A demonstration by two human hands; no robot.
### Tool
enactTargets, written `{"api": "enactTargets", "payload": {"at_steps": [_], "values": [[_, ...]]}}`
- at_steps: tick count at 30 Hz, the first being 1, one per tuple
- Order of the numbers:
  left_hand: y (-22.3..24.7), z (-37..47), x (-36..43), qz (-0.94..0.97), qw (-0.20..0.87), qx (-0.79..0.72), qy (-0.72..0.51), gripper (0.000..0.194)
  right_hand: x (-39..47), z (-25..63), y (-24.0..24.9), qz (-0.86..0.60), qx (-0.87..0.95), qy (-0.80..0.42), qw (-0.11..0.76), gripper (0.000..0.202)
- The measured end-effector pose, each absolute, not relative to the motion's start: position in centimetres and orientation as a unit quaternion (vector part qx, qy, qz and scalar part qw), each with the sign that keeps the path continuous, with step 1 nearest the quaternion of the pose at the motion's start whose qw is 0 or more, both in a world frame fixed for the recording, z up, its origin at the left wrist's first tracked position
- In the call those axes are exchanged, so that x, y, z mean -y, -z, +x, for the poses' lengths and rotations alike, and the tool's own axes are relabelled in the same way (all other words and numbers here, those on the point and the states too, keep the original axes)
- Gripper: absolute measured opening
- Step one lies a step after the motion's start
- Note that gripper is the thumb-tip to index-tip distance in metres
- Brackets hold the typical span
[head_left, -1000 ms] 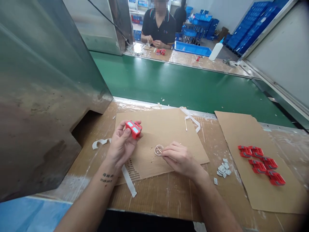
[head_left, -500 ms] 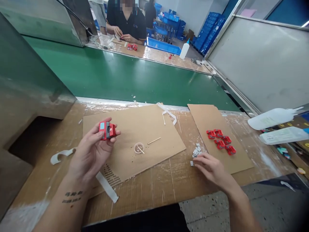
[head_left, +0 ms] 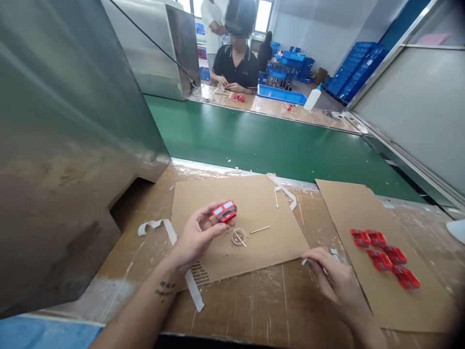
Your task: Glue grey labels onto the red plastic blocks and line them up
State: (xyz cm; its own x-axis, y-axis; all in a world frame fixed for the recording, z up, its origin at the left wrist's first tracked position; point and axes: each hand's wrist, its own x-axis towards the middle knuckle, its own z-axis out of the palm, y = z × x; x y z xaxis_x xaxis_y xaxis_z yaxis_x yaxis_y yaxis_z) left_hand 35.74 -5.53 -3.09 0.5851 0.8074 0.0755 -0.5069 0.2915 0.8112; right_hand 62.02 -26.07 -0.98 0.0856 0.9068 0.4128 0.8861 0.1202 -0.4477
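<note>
Pinching a small red block (head_left: 224,211) by its ends, the left hand (head_left: 196,237) holds it just above the near half of the large cardboard sheet (head_left: 254,203), fingertips (head_left: 218,220) closed around the piece with its pale blue panels turned up. A second ago the block stood more upright in the same grip; now it lies flatter and has come down and to the right, close to the little round cap (head_left: 239,236) that sits on that sheet with a stick in it. A loose wooden stick (head_left: 260,229) lies just right of the cap.

The right hand (head_left: 336,278) has moved more. It was at the cap a second ago, then went off the sheet's right edge to the heap of small grey chips (head_left: 333,252); now it rests there, fingers curled over them, with a pale sliver showing at the thumb tip (head_left: 305,262). Whether a chip is actually pinched cannot be told, since the hand covers most of the heap. Judging by this, the stick work at the cap looks finished for this block, and a chip is being fetched for it.

Farther right of the sheet, on a second piece of cardboard (head_left: 381,300), lie several more red blocks (head_left: 385,256). White tape strips (head_left: 163,225) trail off the sheet's left edge. Beyond it runs the green conveyor belt (head_left: 276,145), where another person (head_left: 236,68) works at the far side.
</note>
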Motion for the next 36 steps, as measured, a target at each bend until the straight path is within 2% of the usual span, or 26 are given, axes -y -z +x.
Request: {"api": "enactTargets", "payload": {"at_steps": [3,6,9,13,21,29,36], "values": [[3.7,36.0,5.8,0.450,0.776,-0.160,-0.411,0.035,22.4,59.2,-1.6,-0.632,0.661,-0.041,0.404,0.015],[4.0,36.2,6.0,0.474,0.757,-0.145,-0.426,0.034,19.0,56.1,-2.8,-0.594,0.626,-0.118,0.490,0.017],[4.0,36.3,6.3,0.504,0.716,-0.137,-0.463,0.036,16.6,53.5,-2.2,-0.554,0.574,-0.201,0.568,0.016],[4.0,36.5,6.8,0.557,0.641,-0.118,-0.515,0.033,15.8,51.6,-0.1,-0.541,0.495,-0.280,0.620,0.012],[4.7,36.7,7.5,0.679,0.479,-0.111,-0.545,0.056,16.1,50.9,0.6,-0.523,0.399,-0.368,0.657,0.014],[5.1,36.9,7.8,0.735,0.365,-0.102,-0.561,0.052,16.2,50.5,1.4,-0.533,0.393,-0.381,0.645,0.016],[5.3,36.8,8.0,0.741,0.351,-0.107,-0.563,0.054,16.3,50.4,1.1,-0.541,0.385,-0.378,0.645,0.019]]}}
